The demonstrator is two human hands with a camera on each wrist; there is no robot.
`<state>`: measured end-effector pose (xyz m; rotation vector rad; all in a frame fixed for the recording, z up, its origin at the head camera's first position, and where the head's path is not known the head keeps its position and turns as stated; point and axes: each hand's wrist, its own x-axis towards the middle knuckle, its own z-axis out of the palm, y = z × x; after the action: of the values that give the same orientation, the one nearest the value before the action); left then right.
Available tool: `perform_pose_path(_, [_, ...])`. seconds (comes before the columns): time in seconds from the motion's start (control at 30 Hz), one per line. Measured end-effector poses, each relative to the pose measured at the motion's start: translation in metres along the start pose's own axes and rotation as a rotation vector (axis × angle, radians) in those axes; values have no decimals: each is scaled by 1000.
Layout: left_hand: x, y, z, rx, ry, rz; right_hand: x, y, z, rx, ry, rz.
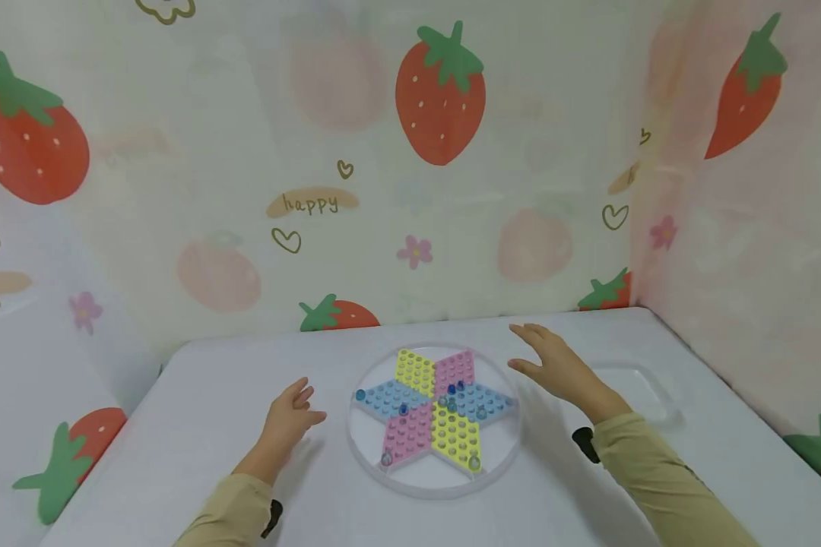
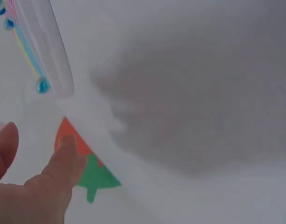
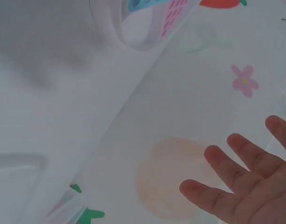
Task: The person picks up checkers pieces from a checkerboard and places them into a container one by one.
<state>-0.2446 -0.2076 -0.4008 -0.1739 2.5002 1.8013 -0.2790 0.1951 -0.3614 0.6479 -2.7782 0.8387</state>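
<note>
A round white Chinese checkers board (image 1: 410,479) lies on the table, its star points coloured yellow, pink and blue. Several glass marbles sit in its holes, among them a blue marble (image 1: 360,395) at the left tip and a clear marble (image 1: 475,462) at the lower right tip. My left hand (image 1: 289,418) hovers left of the board, holding nothing, with fingers loosely bent. To the right of the board my right hand (image 1: 557,368) is raised with its fingers spread, also holding nothing. In the right wrist view the fingers (image 3: 226,172) are apart and extended.
A shallow white tray (image 1: 639,368) lies on the white table (image 1: 178,425), right of and behind the right forearm. Strawberry-patterned sheeting (image 1: 417,213) hangs behind the table and along both sides. A dark band (image 1: 586,444) sits at the right wrist.
</note>
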Motion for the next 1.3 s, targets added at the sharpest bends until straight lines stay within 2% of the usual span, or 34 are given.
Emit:
perform_pose_path(0.1, [3, -1, 11, -137, 21, -62, 1, -1, 8, 68, 1, 19])
perform_pose_path(0.17, [5, -3, 17, -181, 36, -89, 1, -3, 13, 118, 0, 39])
perform_pose_path(0.33, [10, -11, 29, -200, 60, -155, 1, -4, 30, 224, -3, 103])
perform_pose_path(0.43, [12, -13, 35, -208, 71, -180, 2, -3, 38, 298, -26, 169])
perform_pose_path(0.57, [13, -14, 42, -230, 97, -183, 3, -1, 47, 399, -88, 238])
perform_pose_path(0.7, [13, -12, 47, -226, 92, -192, 3, 1, 54, 487, -175, 262])
perform_pose_path(0.83, [14, -9, 51, -237, 97, -204, 4, 3, 62, 499, -226, 267])
perform_pose_path(1.1, [15, -12, 54, -302, 111, -182, 6, 3, 75, 460, -222, 394])
perform_pose_path(1.3, [17, -14, 53, -296, 106, -186, 9, 1, 79, 397, -231, 424])
